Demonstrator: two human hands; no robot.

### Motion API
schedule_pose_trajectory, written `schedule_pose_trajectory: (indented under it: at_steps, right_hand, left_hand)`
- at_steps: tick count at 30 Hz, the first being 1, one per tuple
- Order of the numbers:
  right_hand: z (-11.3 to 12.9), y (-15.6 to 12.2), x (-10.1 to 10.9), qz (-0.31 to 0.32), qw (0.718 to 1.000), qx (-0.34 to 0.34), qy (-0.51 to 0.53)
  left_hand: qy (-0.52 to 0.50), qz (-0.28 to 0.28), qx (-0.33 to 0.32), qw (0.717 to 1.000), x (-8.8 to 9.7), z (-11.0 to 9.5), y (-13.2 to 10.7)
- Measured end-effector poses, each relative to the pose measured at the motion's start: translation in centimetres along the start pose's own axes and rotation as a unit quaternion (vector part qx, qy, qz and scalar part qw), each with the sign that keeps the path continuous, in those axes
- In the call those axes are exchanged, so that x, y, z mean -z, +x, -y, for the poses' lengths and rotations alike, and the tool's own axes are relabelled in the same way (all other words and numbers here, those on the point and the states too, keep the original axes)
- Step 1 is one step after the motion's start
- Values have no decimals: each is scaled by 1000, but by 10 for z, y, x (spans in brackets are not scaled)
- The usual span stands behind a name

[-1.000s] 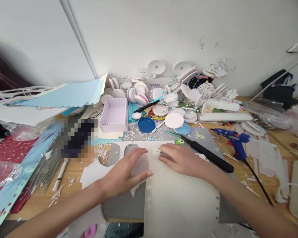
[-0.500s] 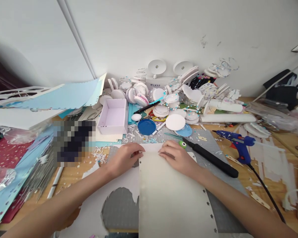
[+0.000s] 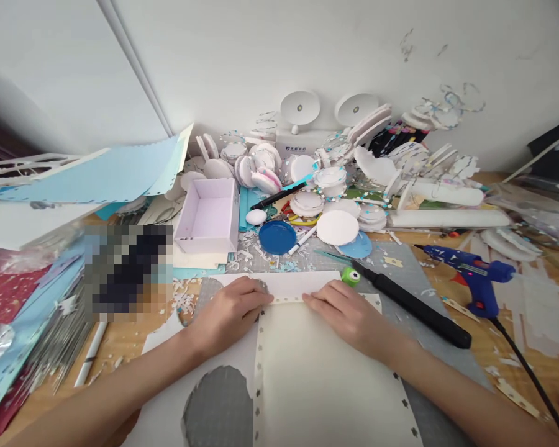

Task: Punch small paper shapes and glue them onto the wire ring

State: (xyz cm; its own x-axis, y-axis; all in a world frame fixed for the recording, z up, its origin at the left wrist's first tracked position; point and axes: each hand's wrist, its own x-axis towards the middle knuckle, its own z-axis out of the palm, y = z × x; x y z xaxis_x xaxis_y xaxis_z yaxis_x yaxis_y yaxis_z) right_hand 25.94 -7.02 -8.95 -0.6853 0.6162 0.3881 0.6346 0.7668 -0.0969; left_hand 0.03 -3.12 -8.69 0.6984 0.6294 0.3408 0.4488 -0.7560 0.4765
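Cream card sheet point(image 3: 328, 379) with star-punched margins lies flat under both hands, its long axis running from the fingertips back toward the person; the left hand point(image 3: 228, 313) and right hand point(image 3: 349, 316), equally near, rest palm-down with fingers together, pressing its far edge.

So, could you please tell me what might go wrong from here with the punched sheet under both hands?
1. The cream sheet, pressed only at its far edge by the left hand and right hand, lies on a cut-out white sheet and may slide or skew.
2. The black tool and green punch lie close to the right hand; a nudge could shift them.
3. The cord of the glue gun runs near the right forearm and might snag.
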Motion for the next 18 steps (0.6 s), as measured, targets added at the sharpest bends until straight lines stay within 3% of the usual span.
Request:
schedule_pose_trajectory:
  at_steps: [7, 13, 18]
  right_hand:
    - [2, 3, 3, 0, 1000, -9, 12]
    - [8, 3, 5, -17, 1000, 0, -20]
    - [12, -3, 3, 3, 999, -23, -33]
  left_hand:
    - [42, 25, -73, 996, 8, 2, 6]
    - [124, 82, -152, 977, 17, -1, 9]
    - [177, 103, -136, 969, 16, -12, 11]
